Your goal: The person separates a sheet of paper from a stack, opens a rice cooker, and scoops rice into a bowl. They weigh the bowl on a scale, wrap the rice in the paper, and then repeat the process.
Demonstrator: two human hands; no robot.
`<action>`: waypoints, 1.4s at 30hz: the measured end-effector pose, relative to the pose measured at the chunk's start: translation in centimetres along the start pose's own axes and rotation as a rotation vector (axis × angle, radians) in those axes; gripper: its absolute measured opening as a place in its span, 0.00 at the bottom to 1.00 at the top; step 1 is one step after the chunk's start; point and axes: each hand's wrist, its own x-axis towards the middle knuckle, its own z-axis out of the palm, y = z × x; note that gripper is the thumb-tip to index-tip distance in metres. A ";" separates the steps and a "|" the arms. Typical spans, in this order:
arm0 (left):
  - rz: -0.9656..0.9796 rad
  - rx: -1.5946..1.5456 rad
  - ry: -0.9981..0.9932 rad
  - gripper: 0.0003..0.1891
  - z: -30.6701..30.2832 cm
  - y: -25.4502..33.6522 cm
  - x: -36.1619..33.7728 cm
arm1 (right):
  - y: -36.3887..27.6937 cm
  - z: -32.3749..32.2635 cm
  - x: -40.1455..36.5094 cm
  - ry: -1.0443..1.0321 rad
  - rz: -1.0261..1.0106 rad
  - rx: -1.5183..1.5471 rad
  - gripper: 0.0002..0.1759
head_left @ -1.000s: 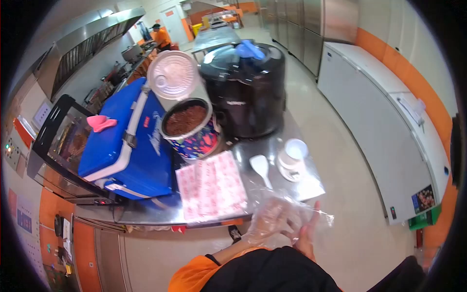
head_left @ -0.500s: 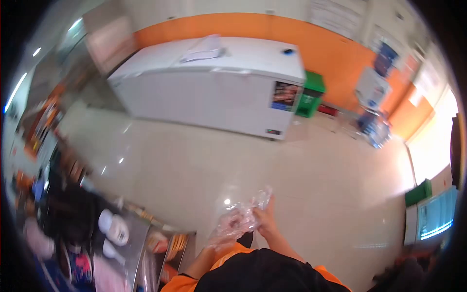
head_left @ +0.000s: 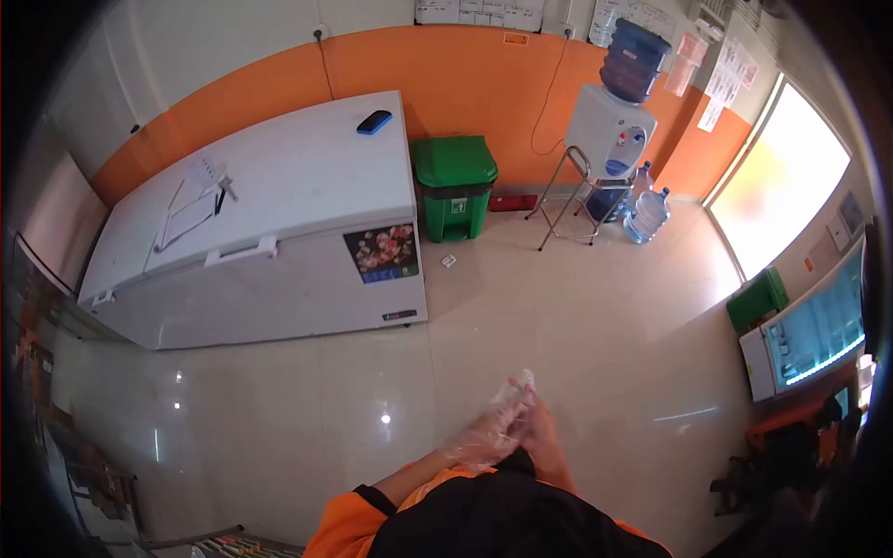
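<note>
- Just above the black apron (head_left: 502,521), the left hand (head_left: 474,442) reaches forward from an orange sleeve (head_left: 358,507). Its fingers are stretched out and close together inside a thin clear glove (head_left: 510,400), and it holds nothing.
- The right hand (head_left: 547,445) is bare and lies pressed along the gloved hand. I cannot tell whether its fingers pinch the film, because the glove hides them.
- The work looks like seating the glove. The left fingers would do best kept straight and slightly spread, so that each finds its own sleeve of film.
- The bare hand should pull from the cuff side towards the wrist, not at the loose tips, which stand up crumpled past the fingertips.
- Film this thin probably tears or bunches under a hard tug, so short, even pulls are safer.
- The bare skin is best kept to the glove's cuff, off the palm side.
- Beyond the hands is the glossy tiled floor (head_left: 605,316), so a dropped glove would land there.
- Farther off stand a white chest freezer (head_left: 279,214), a green bin (head_left: 454,186) and a water dispenser (head_left: 609,130) against the orange wall, well apart from the hands.
</note>
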 end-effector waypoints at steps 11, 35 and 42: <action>-0.382 -0.369 0.365 0.17 -19.5 -1.0 24.6 | -23.2 0.2 37.9 0.300 -0.079 -0.485 0.16; -0.412 -0.493 1.183 0.16 -39.6 -3.8 54.7 | -25.0 21.5 83.3 -2.015 -0.049 -1.768 0.25; -0.236 -1.039 1.368 0.15 -38.6 -6.2 61.8 | -23.8 25.9 88.4 -1.677 -0.224 -1.715 0.20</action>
